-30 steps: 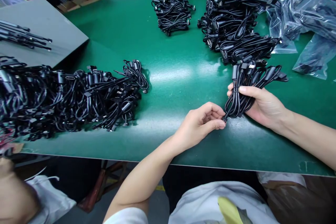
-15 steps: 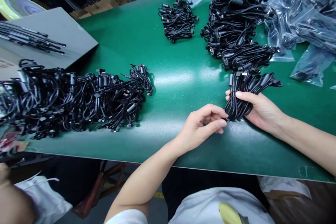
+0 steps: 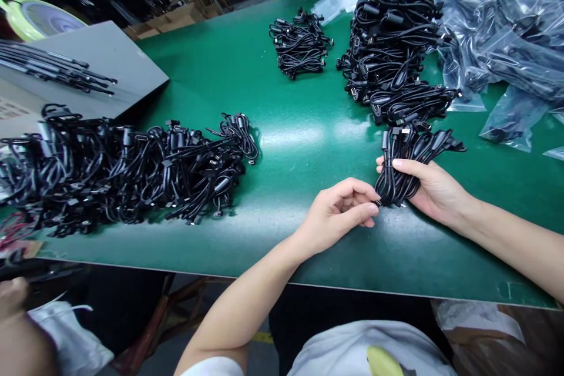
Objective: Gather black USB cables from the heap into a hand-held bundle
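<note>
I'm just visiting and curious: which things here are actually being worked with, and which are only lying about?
In hand:
right hand
cable bundle
left hand, pinching the bundle's end

Lying about:
cable heap
small cable pile
tall cable stack
plastic bags
grey board

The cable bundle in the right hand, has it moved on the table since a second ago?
Cannot tell. The cable bundle sits as close below the tall cable stack as before; the whole view shifted with the head camera, and the right hand grips it alike.
</note>
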Demonstrator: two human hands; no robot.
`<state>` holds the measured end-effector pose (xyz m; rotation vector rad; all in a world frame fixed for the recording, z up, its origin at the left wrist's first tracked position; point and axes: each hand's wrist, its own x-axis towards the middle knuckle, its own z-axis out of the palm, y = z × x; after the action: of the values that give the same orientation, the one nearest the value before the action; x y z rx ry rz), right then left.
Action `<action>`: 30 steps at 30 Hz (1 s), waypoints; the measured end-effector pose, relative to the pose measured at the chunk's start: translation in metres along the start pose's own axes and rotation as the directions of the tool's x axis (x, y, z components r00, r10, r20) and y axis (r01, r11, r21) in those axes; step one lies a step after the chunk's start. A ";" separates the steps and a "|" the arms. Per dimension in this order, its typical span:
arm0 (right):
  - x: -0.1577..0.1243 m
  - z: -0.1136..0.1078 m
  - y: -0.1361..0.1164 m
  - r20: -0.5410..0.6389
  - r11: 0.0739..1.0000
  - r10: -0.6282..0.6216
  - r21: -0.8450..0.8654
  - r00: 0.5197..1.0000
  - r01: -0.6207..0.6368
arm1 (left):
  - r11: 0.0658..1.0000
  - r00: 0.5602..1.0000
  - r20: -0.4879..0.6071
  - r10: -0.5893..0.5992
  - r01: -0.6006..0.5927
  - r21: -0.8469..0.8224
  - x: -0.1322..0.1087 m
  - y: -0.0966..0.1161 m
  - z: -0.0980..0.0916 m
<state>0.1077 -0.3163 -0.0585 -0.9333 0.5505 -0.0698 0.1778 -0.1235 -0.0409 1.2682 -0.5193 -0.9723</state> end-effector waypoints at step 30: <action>0.002 -0.007 0.003 0.049 0.990 -0.005 -0.143 0.999 0.012 | 1.000 0.997 0.071 -0.013 0.011 0.024 0.002 0.001 0.006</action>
<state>0.1052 -0.3205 -0.0647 -1.0744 0.5114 -0.0157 0.1743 -0.1282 -0.0382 1.2629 -0.5804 -1.0272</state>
